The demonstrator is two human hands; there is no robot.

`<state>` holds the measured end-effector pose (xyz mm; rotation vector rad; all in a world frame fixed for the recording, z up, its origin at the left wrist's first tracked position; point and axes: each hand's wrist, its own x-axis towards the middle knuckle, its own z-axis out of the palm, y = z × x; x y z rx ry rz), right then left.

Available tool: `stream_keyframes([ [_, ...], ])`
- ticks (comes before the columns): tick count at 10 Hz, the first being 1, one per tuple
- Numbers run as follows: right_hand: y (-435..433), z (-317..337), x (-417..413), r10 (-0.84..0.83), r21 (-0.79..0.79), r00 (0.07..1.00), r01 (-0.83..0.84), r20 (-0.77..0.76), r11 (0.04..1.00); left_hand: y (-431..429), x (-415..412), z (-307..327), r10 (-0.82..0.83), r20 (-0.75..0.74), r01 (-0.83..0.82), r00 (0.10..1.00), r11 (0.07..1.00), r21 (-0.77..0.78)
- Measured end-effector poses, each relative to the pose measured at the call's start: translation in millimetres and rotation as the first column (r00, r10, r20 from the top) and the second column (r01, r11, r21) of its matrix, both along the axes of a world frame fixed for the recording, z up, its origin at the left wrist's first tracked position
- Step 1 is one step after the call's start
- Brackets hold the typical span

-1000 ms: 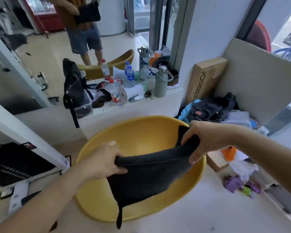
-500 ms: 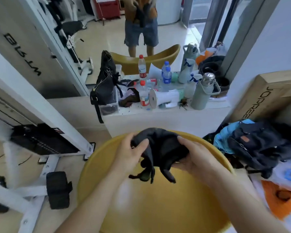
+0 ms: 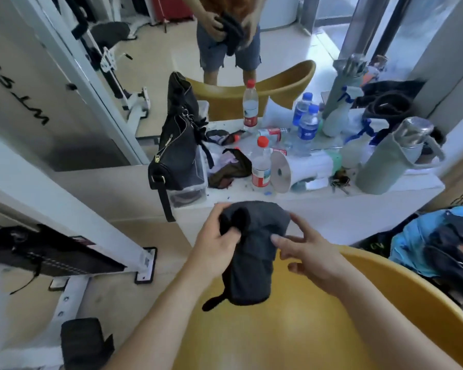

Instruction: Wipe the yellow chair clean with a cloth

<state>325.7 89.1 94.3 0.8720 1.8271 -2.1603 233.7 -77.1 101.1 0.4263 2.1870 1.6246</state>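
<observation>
The yellow chair [image 3: 372,311] fills the lower right, its round shell open below my arms. A dark grey cloth [image 3: 254,252] hangs bunched above the chair's left rim. My left hand [image 3: 214,247] grips the cloth's upper left part, thumb pressed into it. My right hand [image 3: 310,257] is at the cloth's right side with fingers spread, fingertips touching its edge; I cannot tell whether it grips.
A white ledge [image 3: 401,192] ahead carries a black handbag [image 3: 177,153], water bottles [image 3: 261,166], a megaphone [image 3: 300,169] and a grey flask [image 3: 393,158], with a mirror behind. White gym equipment [image 3: 72,225] stands left. Clothes and bags [image 3: 439,244] pile at right.
The cloth, stretched wide between both hands a second ago, is now bunched together. My hands came close, and the view shifted left and up along the chair.
</observation>
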Motion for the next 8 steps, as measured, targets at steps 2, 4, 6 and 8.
stream_keyframes([
  [2,-23,-97,-158,-0.250,0.469,0.959,0.282,-0.131,0.837,21,-114,-79,0.124,-0.375,-0.182,0.919,0.976,-0.123],
  [4,-27,-151,-267,-0.283,0.620,0.934,0.357,-0.218,0.698,34,-179,-135,-0.205,-0.561,-0.186,0.802,0.807,-0.560],
  [6,-31,-205,-277,0.116,0.819,0.993,-0.063,-0.004,0.571,21,-185,-190,-0.421,-0.278,0.076,0.863,0.654,-0.753],
  [8,-34,-222,-263,0.302,0.868,0.922,-0.347,0.244,0.355,-9,-187,-203,-0.374,-0.222,0.169,0.900,0.771,-0.614],
])
